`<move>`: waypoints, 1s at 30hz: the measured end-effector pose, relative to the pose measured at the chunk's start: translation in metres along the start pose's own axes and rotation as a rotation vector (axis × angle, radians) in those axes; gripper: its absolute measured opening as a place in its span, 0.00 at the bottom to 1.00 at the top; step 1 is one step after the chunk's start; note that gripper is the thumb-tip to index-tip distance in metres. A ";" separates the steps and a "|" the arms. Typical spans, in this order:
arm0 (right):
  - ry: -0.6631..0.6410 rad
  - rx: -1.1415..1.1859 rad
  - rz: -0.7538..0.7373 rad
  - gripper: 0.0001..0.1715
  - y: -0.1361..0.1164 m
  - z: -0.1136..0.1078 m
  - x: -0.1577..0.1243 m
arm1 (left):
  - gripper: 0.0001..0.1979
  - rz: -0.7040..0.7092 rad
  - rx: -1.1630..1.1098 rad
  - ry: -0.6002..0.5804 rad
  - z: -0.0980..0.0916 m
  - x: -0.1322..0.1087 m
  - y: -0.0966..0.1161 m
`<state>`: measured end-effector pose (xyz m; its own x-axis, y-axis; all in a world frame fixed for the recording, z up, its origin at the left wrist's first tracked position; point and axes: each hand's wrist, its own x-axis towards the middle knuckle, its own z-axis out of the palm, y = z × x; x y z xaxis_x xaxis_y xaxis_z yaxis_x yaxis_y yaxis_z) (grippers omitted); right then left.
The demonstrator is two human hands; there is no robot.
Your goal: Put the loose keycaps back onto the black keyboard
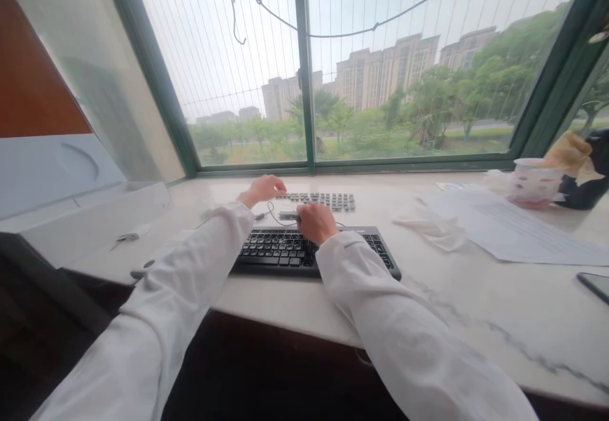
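So the main thing here is a black computer keyboard on a white marble-look tabletop, fairly near the front edge, with both hands up at its far side. The right hand sits over the keyboard's top edge, its fingers curled down at a small flat grey-and-black gadget. They look like they're touching it, but I honestly can't tell if it's gripped or just covered. The left hand is a little further back, past the keyboard, fingers loosely curved toward a block of small dark keys, with nothing visible in them. That block lies just behind the keyboard, and a thin dark cable loops over the tabletop between the hands. Both arms come in from the bottom in white sleeves.

Off to the right there's some crumpled clear plastic, then a big printed sheet of paper, a patterned paper cup next to something black, and a phone right at the edge. On the left is a big white box-like thing. Behind it all, a green-framed window looks out on trees and tall apartment blocks.
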<state>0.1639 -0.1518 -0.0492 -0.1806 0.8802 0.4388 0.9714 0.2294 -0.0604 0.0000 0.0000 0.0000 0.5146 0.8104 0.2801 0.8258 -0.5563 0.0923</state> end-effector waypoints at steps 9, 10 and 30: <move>0.335 0.620 0.153 0.23 -0.002 0.000 0.004 | 0.18 0.167 -0.394 -0.043 -0.009 -0.116 0.024; 0.381 0.790 0.216 0.25 -0.002 0.001 0.006 | 0.17 0.185 -0.437 -0.054 -0.005 -0.122 0.024; 0.281 1.701 0.459 0.26 -0.055 0.025 0.010 | 0.12 0.464 -0.476 -0.051 0.020 -0.131 0.013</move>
<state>0.1052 -0.1450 -0.0643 0.2386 0.9421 0.2357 -0.3150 0.3047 -0.8989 -0.0519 -0.1094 -0.0540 0.8121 0.4685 0.3479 0.3299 -0.8604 0.3885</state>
